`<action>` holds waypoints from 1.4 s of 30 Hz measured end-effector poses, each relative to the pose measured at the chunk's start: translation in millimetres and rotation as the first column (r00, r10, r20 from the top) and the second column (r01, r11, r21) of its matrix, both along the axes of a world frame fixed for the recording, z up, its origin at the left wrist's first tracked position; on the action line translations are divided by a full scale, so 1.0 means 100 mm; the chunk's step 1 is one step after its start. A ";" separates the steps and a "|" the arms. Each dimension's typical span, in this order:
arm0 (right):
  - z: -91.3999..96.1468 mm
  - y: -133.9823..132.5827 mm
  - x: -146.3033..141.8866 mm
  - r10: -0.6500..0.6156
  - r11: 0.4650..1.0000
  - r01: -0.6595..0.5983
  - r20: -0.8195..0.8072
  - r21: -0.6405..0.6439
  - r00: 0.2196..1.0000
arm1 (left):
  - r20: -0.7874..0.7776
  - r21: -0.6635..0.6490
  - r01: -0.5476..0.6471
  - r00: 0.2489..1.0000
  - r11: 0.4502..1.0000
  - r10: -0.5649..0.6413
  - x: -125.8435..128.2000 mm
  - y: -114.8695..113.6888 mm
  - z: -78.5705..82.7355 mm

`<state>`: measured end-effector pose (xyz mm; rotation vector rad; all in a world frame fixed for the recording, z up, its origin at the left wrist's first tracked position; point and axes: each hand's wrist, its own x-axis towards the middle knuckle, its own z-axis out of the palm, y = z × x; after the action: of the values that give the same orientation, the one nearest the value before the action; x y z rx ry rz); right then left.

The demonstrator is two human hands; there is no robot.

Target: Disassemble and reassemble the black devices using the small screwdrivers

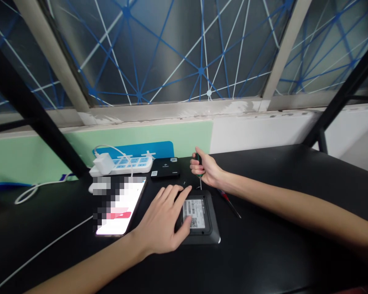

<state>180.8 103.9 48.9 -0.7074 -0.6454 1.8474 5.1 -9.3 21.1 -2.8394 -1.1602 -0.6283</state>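
Observation:
A small black box (209,220) with a white label lies upside down on the black table (279,228). My left hand (164,220) rests flat on its left part, fingers spread, thumb on the label. My right hand (206,168) is closed around a green-handled screwdriver (199,176), held upright with its tip at the box's far edge.
A lit phone (121,206) lies left of the box. Behind it are a white power strip (125,164) with a charger and cable, and a second black box (165,167). A red-handled screwdriver (230,203) lies right of the box. A window and black frame posts stand behind.

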 end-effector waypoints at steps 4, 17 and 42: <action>0.01 -0.02 0.00 -0.047 0.997 0.046 0.028 0.056 0.998 | -0.001 -0.023 -0.017 1.000 1.000 0.017 0.01 0.00 0.00; 0.02 0.07 0.08 -0.215 0.931 0.207 -0.005 0.301 0.977 | -0.015 -0.068 -0.096 0.995 0.993 0.095 0.00 0.02 -0.03; 0.29 0.01 0.32 -0.458 0.620 -0.770 0.866 0.151 -0.199 | 0.048 -0.060 -0.117 0.992 0.991 0.120 0.00 0.03 -0.05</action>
<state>212.7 104.9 78.3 -1.4559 -2.6685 0.3756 5.1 -6.0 15.8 -2.7894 -1.3640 -0.6759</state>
